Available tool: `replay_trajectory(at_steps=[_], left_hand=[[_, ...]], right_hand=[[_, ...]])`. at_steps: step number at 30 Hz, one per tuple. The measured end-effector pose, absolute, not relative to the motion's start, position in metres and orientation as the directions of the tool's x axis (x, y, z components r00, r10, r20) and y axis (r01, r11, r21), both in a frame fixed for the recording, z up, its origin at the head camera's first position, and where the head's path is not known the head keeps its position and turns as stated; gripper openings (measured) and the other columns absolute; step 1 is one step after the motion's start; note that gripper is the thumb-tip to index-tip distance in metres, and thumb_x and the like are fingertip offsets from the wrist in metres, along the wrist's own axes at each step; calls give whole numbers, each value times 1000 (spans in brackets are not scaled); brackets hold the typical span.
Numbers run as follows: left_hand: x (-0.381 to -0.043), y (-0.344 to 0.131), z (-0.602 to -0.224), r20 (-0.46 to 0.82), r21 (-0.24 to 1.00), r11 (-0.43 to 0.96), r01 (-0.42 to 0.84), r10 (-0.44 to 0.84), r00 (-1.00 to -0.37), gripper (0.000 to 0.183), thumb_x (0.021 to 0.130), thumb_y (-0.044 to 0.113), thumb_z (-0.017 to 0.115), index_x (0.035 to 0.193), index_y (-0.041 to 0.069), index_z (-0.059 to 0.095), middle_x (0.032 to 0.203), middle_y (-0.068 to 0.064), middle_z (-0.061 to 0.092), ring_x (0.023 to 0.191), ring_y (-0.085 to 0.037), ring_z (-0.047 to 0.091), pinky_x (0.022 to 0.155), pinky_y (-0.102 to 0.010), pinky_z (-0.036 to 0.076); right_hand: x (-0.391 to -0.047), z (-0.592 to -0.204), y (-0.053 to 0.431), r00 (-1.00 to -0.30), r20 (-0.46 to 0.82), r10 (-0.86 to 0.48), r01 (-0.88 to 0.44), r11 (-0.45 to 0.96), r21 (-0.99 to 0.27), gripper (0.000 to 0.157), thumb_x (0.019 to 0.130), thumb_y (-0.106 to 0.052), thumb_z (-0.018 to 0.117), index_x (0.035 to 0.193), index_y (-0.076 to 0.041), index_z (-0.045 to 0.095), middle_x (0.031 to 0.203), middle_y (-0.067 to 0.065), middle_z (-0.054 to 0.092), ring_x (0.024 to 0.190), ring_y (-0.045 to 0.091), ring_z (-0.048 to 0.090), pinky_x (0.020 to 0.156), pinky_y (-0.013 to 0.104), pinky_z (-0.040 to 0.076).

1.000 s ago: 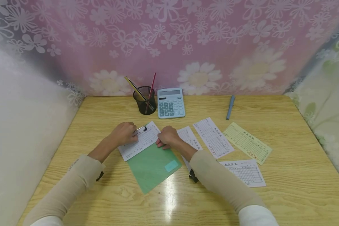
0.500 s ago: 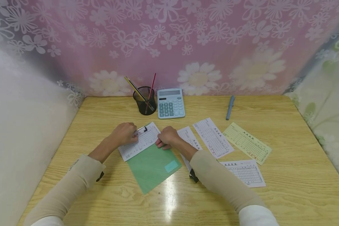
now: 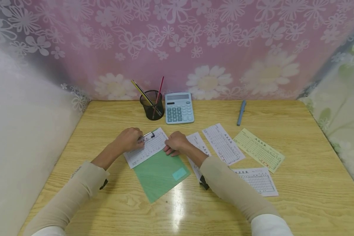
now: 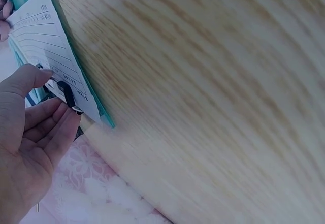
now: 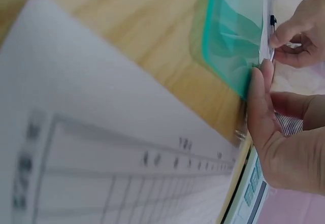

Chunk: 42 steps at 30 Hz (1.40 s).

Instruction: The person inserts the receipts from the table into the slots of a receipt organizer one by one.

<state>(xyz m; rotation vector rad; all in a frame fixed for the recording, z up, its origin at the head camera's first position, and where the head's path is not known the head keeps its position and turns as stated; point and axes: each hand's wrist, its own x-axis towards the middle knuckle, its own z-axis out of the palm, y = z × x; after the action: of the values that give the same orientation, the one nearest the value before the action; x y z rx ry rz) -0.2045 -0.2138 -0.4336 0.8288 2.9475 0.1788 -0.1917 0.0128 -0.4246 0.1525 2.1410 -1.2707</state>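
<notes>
A green see-through folder with a pale blue label lies turned at an angle on the table. A white printed form covers its far end. At the form's far edge is a metal clip with black ends. My left hand pinches this clip, thumb above and fingers beneath, as the left wrist view shows. My right hand holds the form's right-hand end by the folder edge, its lower fingers curled. In the right wrist view, the right fingertips meet the folder and paper edge.
To the right lie more white forms and a yellow one, one white form partly under my right forearm. Behind stand a black mesh pencil cup and a light blue calculator. A blue pen lies at the back right.
Both hands keep their places on the clip and the form. The clip's metal part shows slightly raised beside the left fingers. The whole view has shifted a few pixels.
</notes>
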Motion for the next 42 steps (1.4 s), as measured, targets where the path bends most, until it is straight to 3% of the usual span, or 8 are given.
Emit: replay_trajectory(at_steps=[8, 15, 23, 28, 33, 39, 42], left_hand=[[-206, -215, -433, -89, 165, 869, 467, 485, -870, 18, 83, 24, 70, 84, 7, 66, 73, 0, 56, 64, -12, 46, 59, -26, 37], [-205, -213, -430, -134, 185, 888, 422, 448, -884, 20, 84, 26, 69, 88, 6, 67, 78, -1, 59, 67, -13, 48, 61, -27, 38], [-203, -211, -428, -133, 188, 887, 421, 448, -884, 21, 84, 25, 70, 90, 6, 67, 77, -1, 59, 67, -13, 48, 61, -27, 39], [-203, -213, -429, -129, 186, 888, 420, 446, -886, 21, 83, 26, 70, 89, 6, 67, 76, -1, 59, 67, -13, 48, 62, -27, 39], [-204, -216, -431, -125, 195, 890, 413, 440, -889, 22, 83, 27, 71, 90, 6, 68, 78, -1, 61, 67, -13, 49, 63, -27, 41], [-203, -216, -432, -121, 218, 888, 405, 436, -892, 22, 83, 27, 71, 91, 6, 69, 80, -2, 63, 68, -13, 49, 64, -27, 41], [-203, -215, -432, -114, 221, 883, 413, 444, -889, 22, 83, 27, 71, 90, 6, 68, 79, -2, 62, 68, -13, 49, 63, -27, 40]], right_hand=[[-190, -417, 34, -799, -552, -239, 294, 645, -705, 24, 92, -21, 60, 79, -1, 66, 62, 6, 66, 51, 12, 63, 58, 30, 56], [-176, -407, 77, -813, -451, -367, 134, 636, -760, 24, 92, -27, 60, 100, -5, 63, 85, 11, 71, 70, 18, 69, 65, 32, 56], [-163, -400, 151, -834, -279, -476, -38, 553, -832, 38, 91, -28, 62, 120, -3, 59, 105, 12, 63, 92, 28, 64, 78, 38, 54], [-154, -399, 208, -877, -198, -439, -96, 563, -821, 46, 91, -28, 62, 126, 1, 55, 114, 17, 62, 99, 28, 62, 78, 29, 52], [-144, -400, 262, -911, -213, -354, -79, 655, -752, 54, 91, -34, 62, 132, -1, 50, 123, 17, 60, 108, 29, 59, 79, 26, 50], [-137, -404, 315, -937, -218, -274, -66, 749, -659, 57, 91, -35, 62, 134, -1, 48, 126, 20, 57, 104, 20, 59, 76, 25, 49], [-133, -407, 333, -941, -232, -245, -44, 771, -635, 58, 91, -34, 62, 134, 2, 47, 127, 24, 55, 104, 22, 58, 74, 25, 49]])
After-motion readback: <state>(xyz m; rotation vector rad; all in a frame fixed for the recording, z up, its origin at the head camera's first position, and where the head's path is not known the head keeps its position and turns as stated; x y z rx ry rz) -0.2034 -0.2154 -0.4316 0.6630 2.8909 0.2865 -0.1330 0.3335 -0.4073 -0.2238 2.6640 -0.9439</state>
